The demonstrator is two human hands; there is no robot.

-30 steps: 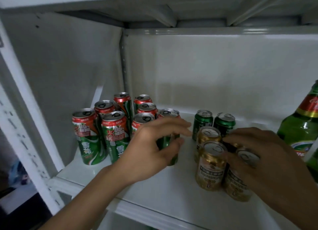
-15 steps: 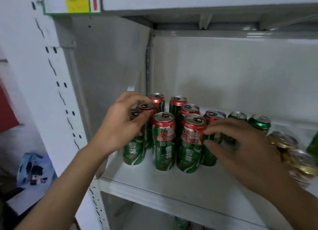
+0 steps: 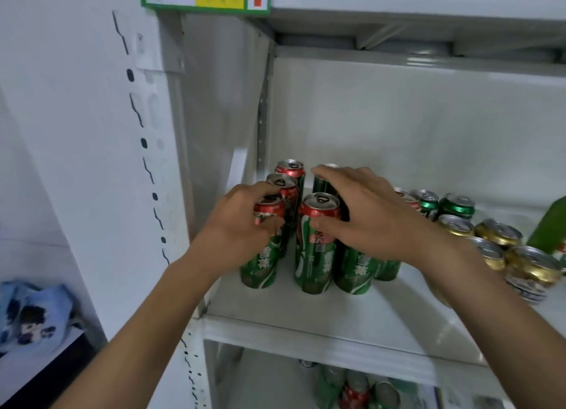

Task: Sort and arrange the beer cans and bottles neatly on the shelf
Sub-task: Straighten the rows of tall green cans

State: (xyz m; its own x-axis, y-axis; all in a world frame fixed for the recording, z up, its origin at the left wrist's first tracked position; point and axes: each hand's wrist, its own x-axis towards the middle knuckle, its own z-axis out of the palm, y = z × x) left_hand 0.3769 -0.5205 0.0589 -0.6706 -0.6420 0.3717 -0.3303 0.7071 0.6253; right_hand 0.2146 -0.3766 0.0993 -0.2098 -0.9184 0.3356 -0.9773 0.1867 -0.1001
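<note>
Both hands now sit further left: left hand (image 3: 242, 224) grips the front-left can (image 3: 260, 255), right hand (image 3: 367, 215) lies over the tall cans (image 3: 315, 249), fingers spread, thumb pressing 1.

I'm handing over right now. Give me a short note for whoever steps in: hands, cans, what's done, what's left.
Left hand grips the front-left red-and-green can. Right hand lies spread over the neighbouring tall cans, thumb against one.
Done: tall cans clustered at the shelf's left end.
Left: square their rows, then tidy the short green cans, gold cans and the green bottle on the right.
</note>
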